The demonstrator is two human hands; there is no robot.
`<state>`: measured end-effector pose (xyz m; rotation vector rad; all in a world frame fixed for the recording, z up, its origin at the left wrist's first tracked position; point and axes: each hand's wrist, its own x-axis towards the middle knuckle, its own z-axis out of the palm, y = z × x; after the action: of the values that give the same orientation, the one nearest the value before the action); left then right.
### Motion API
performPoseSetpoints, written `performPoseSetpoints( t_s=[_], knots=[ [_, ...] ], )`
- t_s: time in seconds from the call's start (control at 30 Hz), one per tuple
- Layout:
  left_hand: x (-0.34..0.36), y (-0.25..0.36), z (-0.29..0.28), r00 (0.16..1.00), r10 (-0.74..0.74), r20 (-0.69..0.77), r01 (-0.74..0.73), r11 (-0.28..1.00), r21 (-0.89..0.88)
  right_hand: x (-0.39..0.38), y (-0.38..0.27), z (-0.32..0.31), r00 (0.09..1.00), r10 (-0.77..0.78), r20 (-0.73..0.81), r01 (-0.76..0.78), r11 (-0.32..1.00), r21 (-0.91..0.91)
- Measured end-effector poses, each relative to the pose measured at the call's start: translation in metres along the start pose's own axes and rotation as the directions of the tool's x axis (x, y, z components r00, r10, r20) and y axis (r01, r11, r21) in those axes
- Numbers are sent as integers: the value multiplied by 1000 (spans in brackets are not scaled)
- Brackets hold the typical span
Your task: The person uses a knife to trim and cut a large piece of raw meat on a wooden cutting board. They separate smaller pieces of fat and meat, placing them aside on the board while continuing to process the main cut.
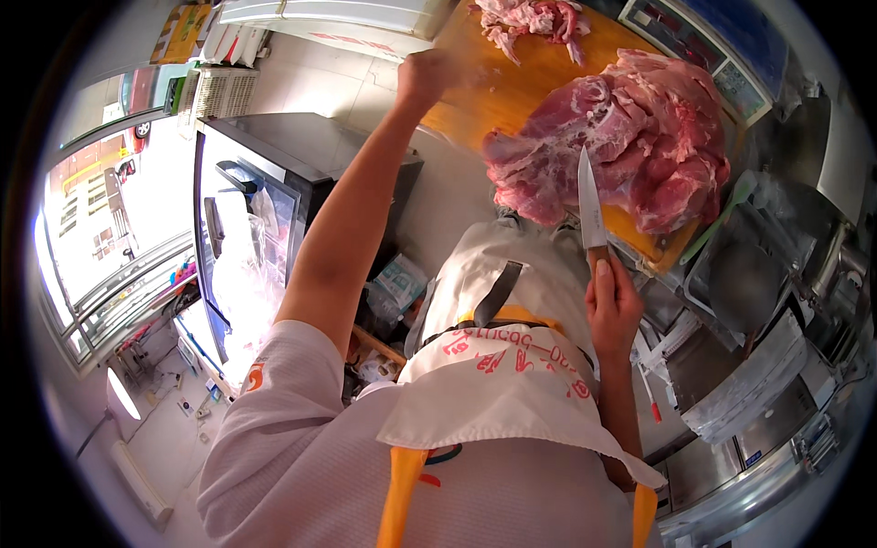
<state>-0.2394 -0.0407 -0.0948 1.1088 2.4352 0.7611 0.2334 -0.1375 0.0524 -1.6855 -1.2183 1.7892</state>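
Note:
My right hand (612, 306) is closed around the brown handle of a knife (590, 203), its blade pointing away from me. The blade's tip lies over the near side of a large piece of raw meat (630, 128), pink and red with pale fat. That meat rests on an orange-brown cutting board (475, 105) and hangs over its near edge. My left arm stretches forward, and my left hand (425, 80) is at the board's left edge, apart from the meat. Motion smears its fingers, so its grip cannot be made out.
Pale meat trimmings (534, 26) lie at the board's far side. Behind the large meat stands a scale (699, 50) with a display. Metal and plastic trays (744, 265) sit at the right. A dark-topped cabinet (315, 146) stands at my left, near a white chest (347, 20).

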Motion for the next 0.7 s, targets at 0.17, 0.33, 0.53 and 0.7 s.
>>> performPoseSetpoints(
  t_s=[0.17, 0.33, 0.53, 0.7],
  knots=[
    [-43, 64, -20, 978, 196, -66, -196, 981, 3, 7, 6, -16, 999, 10, -32, -9, 1000, 20],
    [-153, 129, -4, 897, 429, 104, -425, 903, -62, 19, -1, -28, 999, 35, -32, -36, 999, -36],
    [-184, 133, 30, 971, 235, -43, -237, 968, -80, 36, -12, -45, 996, -60, 71, 69, 989, -129],
    [-193, 124, 38, 989, 97, -116, -118, 974, -195, 55, -28, -50, 955, -228, 192, 286, 883, -373]
  ],
)
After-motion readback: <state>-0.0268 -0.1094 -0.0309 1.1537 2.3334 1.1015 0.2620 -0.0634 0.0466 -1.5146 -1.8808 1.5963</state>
